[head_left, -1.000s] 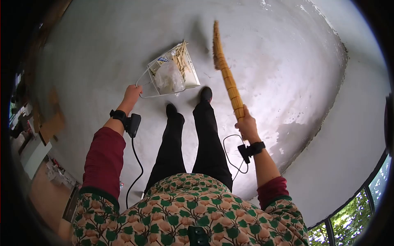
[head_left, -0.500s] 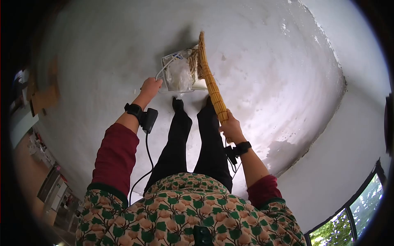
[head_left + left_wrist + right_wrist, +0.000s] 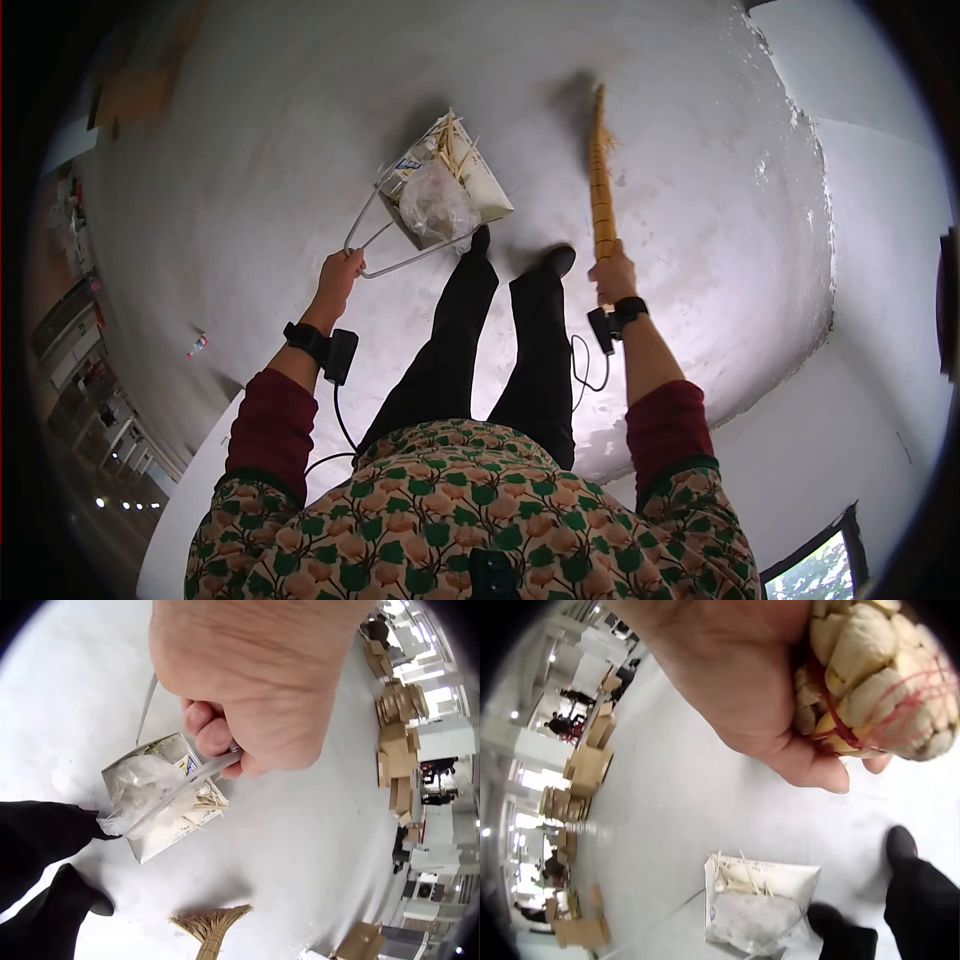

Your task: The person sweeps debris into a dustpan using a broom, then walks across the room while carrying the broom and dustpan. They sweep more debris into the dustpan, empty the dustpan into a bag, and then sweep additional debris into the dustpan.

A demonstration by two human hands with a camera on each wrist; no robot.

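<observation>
1. As the head view looks down, the left hand (image 3: pixel 338 275) grips the dustpan (image 3: pixel 440 190) handle at frame centre, while the right hand (image 3: pixel 612 275) clutches the broom (image 3: pixel 600 180).
2. Left wrist: fingers (image 3: pixel 206 727) curl around the handle; the dustpan (image 3: pixel 161 795) sits centre-left.
3. Right wrist: the hand (image 3: pixel 765 682) clamps the broom (image 3: pixel 870 675), upper right.

A large warehouse or workshop hall: a wide, bare, pale concrete floor (image 3: pixel 700 200) spreads around both grips, stacks of flattened cardboard boxes (image 3: pixel 394 712) stand well off beyond the left grip, and white pillars and ceiling lights (image 3: pixel 514 714) show far behind the right grip.
</observation>
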